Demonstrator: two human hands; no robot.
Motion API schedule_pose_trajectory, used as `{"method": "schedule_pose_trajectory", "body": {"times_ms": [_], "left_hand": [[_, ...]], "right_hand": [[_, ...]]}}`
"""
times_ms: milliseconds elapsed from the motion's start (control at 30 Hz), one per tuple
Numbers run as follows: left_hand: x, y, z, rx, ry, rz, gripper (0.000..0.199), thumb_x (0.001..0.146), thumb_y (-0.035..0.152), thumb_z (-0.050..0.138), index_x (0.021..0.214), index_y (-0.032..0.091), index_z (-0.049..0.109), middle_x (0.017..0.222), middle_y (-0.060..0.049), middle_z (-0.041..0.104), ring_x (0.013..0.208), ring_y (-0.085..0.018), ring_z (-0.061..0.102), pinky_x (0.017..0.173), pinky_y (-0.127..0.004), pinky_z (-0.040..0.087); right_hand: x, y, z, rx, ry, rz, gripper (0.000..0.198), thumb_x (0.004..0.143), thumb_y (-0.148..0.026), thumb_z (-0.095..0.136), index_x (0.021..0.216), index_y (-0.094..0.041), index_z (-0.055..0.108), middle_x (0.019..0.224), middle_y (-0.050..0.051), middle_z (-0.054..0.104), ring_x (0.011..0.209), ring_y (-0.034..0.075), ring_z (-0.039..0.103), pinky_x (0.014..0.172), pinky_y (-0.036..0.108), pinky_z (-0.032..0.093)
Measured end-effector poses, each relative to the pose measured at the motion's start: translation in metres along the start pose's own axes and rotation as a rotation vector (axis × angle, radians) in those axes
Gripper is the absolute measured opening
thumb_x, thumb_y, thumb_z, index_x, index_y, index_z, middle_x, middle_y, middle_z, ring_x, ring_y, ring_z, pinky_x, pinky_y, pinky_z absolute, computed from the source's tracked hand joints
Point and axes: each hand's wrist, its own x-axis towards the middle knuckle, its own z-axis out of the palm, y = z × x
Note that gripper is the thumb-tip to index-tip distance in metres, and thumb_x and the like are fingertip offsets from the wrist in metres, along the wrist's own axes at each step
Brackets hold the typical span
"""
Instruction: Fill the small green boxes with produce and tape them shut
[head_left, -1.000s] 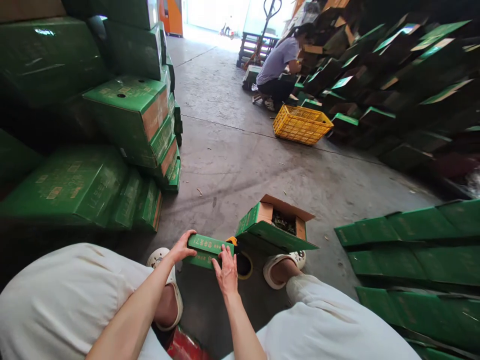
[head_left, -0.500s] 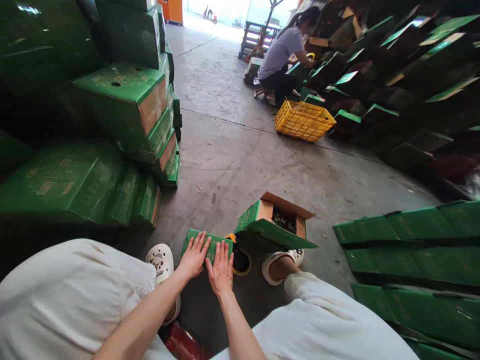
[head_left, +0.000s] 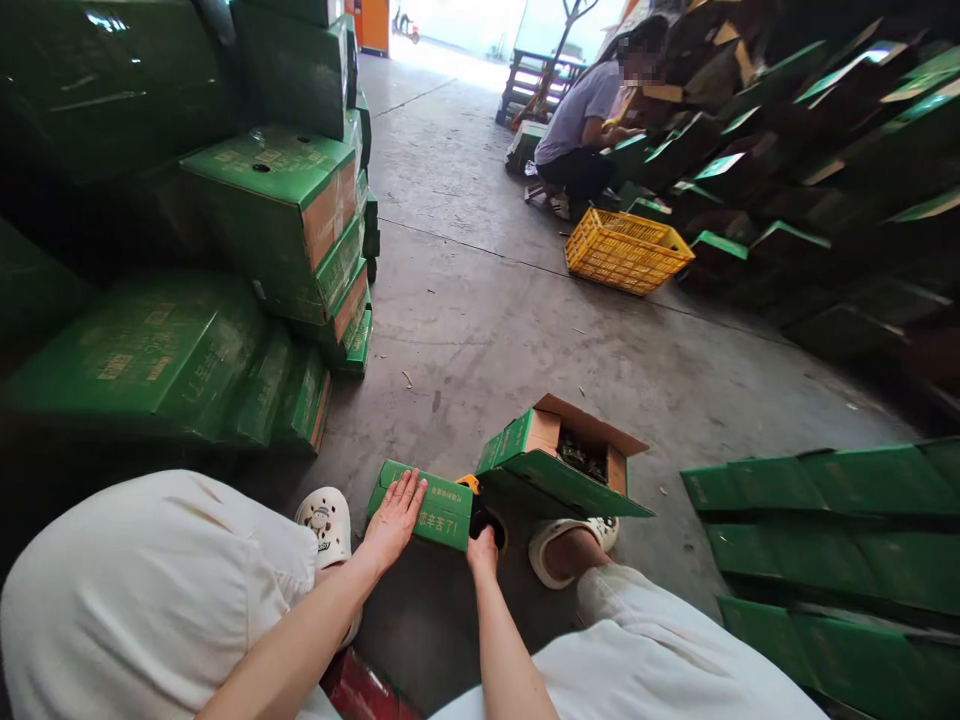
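Between my feet sits a small closed green cardboard box (head_left: 442,510) with pale printing on its top. My left hand (head_left: 394,515) lies flat on its left part, fingers stretched out. At the box's right end my right hand (head_left: 483,552) is closed around the dark part of a tape dispenser (head_left: 490,524); some of its fingers are hidden. An orange-yellow piece of the dispenser shows at the box's far corner. Just beyond, a green carton (head_left: 517,447) with raised flaps holds dark contents (head_left: 583,455) I cannot identify.
Green cartons (head_left: 270,200) are stacked on the left, with more rows of green boxes (head_left: 817,490) at right. A yellow plastic crate (head_left: 626,250) stands on the concrete floor near a crouching person (head_left: 581,120). Something red (head_left: 367,690) lies beneath me.
My right hand has left the box top and moved right, down to the tape dispenser. My left hand stays flat on the box. The camera view has shifted slightly.
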Motion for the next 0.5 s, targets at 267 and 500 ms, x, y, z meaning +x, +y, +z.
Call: {"method": "schedule_pose_trajectory", "body": {"times_ms": [267, 500], "left_hand": [[0.005, -0.023, -0.013, -0.049, -0.005, 0.132, 0.096, 0.081, -0.001, 0.049, 0.169, 0.018, 0.014, 0.174, -0.016, 0.012, 0.162, -0.028, 0.012, 0.129, -0.053, 0.029], [0.003, -0.044, -0.022, -0.056, 0.018, 0.219, 0.087, 0.085, -0.006, 0.036, 0.167, 0.02, 0.023, 0.174, -0.011, 0.021, 0.161, -0.024, 0.02, 0.128, -0.049, 0.03]], "right_hand": [[0.0, -0.007, -0.022, -0.116, -0.089, -0.028, 0.054, 0.1, -0.05, 0.05, 0.134, -0.01, 0.064, 0.127, 0.024, 0.074, 0.127, 0.034, 0.067, 0.107, 0.044, 0.044], [-0.043, -0.009, -0.072, -0.064, 0.011, 0.072, 0.085, 0.096, -0.077, 0.027, 0.112, -0.01, 0.077, 0.114, 0.031, 0.075, 0.106, 0.039, 0.074, 0.078, 0.04, 0.053]]}}
